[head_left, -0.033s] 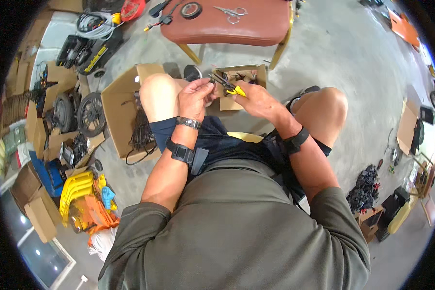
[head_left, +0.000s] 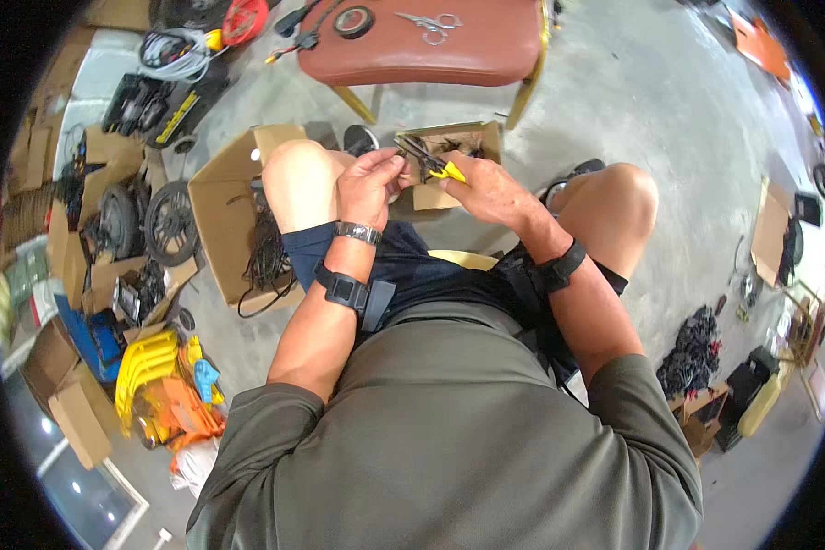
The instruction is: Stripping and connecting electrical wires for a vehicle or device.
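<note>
My right hand [head_left: 488, 188] grips a pair of pliers [head_left: 431, 165] with yellow handles and dark jaws. The jaws point up and left, close to the fingertips of my left hand [head_left: 373, 188]. Those left fingers are pinched together between my knees, and what sits in them is too small to make out. Just beyond the pliers, a small open cardboard box [head_left: 437, 197] on the floor holds dark, wire-like pieces, partly hidden by my hands.
A brown padded seat [head_left: 422, 57] ahead carries scissors [head_left: 431, 27], a black tape roll [head_left: 354, 22] and cables. Left of my knee stands a larger cardboard box [head_left: 215, 206] with black cable. Wheels [head_left: 170, 223] lie farther left; a black cable heap [head_left: 692, 353] is at right.
The view has shifted slightly, so the seat and the floor items appear a little to the left. My hands and the pliers hold nearly the same pose.
</note>
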Demonstrator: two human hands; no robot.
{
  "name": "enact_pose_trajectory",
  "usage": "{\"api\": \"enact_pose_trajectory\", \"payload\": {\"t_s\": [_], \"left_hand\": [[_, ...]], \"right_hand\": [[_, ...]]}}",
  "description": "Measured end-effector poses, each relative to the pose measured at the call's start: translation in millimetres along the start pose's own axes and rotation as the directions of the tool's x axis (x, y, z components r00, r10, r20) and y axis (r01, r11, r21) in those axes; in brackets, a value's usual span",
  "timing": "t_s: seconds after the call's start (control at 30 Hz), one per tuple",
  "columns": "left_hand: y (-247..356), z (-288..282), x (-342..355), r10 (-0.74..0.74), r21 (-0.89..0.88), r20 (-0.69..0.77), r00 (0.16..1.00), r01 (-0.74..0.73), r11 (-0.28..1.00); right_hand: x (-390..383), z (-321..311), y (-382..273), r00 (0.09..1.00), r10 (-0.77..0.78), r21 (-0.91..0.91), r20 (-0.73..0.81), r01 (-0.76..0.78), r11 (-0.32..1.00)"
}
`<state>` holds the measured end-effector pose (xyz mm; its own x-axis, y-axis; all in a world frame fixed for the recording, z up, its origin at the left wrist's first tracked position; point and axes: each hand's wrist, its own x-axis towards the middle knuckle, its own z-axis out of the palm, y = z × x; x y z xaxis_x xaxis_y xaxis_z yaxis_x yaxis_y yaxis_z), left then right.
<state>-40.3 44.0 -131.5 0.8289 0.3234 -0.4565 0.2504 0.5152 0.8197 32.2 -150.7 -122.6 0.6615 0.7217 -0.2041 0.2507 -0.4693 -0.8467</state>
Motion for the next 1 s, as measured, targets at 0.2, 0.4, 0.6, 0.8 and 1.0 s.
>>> {"api": "enact_pose_trajectory", "payload": {"t_s": [0.2,0.4,0.6,0.8,1.0], "left_hand": [[-9.3,28.2,12.0,-0.059,0.040,0.063,0.996,0.057,0.998],[-10.7,30.5,13.2,-0.058,0.041,0.070,0.996,0.055,0.998],[-0.1,13.3,0.2,0.018,0.030,-0.030,0.999,-0.017,0.999],[-0.7,-1.3,-4.6,0.062,0.021,-0.060,0.996,-0.061,0.998],[-3.4,10.9,0.3,0.032,0.006,0.005,0.999,-0.032,0.999]], "right_hand": [[-24.1,-1.5,13.9,0.986,0.039,0.007,-0.160,-0.038,0.999],[-27.4,-0.5,17.2,0.969,-0.008,-0.068,-0.246,-0.009,0.998],[-9.5,9.0,12.9,0.965,-0.169,-0.322,-0.200,0.097,0.942],[-0.4,13.4,-2.5,0.942,-0.290,-0.502,-0.170,0.170,0.848],[-5.3,9.7,2.9,0.913,-0.332,-0.620,-0.237,0.121,0.775]]}}
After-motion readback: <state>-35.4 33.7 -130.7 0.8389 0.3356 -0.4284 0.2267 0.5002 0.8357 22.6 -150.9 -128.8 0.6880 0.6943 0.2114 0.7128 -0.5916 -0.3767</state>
